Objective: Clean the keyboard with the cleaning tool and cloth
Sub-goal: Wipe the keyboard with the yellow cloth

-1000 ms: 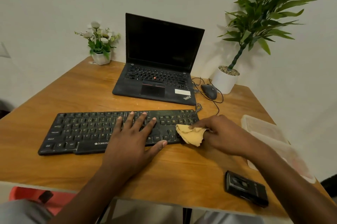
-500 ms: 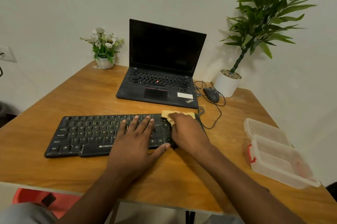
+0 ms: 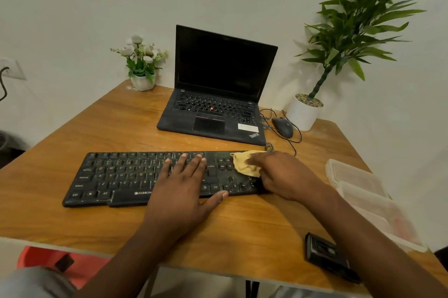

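A long black plastic keyboard (image 3: 116,176) lies flat on the wooden table (image 3: 72,220). The left hand (image 3: 184,186) rests on the keyboard's middle keys, fingers straight and spread, thumb out along its near edge, apparently steadying it. The right hand (image 3: 283,176) is over the keyboard's right end, its fingers lying on a crumpled yellow cloth (image 3: 246,164) that sits on the keys at the far right corner. The fingers are blurred, so I cannot tell whether they pinch the cloth or only press it down.

The wiping looks to be in its early part. The cloth covers only the keyboard's right-hand block, and pale dust and smears show on the keys and frame to the left. The whole left and middle of the keyboard seem left to wipe.

A small black rectangular gadget (image 3: 327,259), possibly the cleaning tool, lies nearer than the keyboard's right end, untouched by either hand. A clear plastic box (image 3: 358,186) stands right of the keyboard.
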Available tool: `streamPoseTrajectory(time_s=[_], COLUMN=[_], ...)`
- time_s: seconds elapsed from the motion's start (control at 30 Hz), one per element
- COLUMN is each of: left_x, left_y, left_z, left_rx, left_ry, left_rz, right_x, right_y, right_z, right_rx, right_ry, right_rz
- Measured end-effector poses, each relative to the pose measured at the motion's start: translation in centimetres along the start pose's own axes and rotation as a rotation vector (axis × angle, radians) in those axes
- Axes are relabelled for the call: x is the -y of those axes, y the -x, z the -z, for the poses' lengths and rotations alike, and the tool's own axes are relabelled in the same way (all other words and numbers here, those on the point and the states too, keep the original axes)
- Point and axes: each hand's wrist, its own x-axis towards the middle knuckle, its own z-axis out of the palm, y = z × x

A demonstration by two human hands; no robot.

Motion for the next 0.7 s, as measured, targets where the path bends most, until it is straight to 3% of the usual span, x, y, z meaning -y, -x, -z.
streamPoseTrajectory(time_s=[0.13, 0.37, 0.53, 0.7], left_x=[-0.1, -0.1, -0.1, 0.0], left_y=[0.1, 0.3, 0.1, 0.0], left_z=[0.0, 0.0, -0.1, 0.0], left_rx=[0.000, -0.012, -0.016, -0.013], left_ry=[0.003, -0.021, 0.005, 0.006], left_rz=[0.001, -0.007, -0.008, 0.001], right_x=[0.3, 5.7, 3.2, -0.2], right_y=[-1.2, -1.7, 1.1, 1.6], right_z=[-1.0, -2.5, -1.3, -0.7], right_rx=[-0.108, -0.133, -0.009, -0.020], right_ry=[-0.105, -0.317, -0.155, -0.020], right_rz=[-0.156, 0.036, 0.160, -0.024])
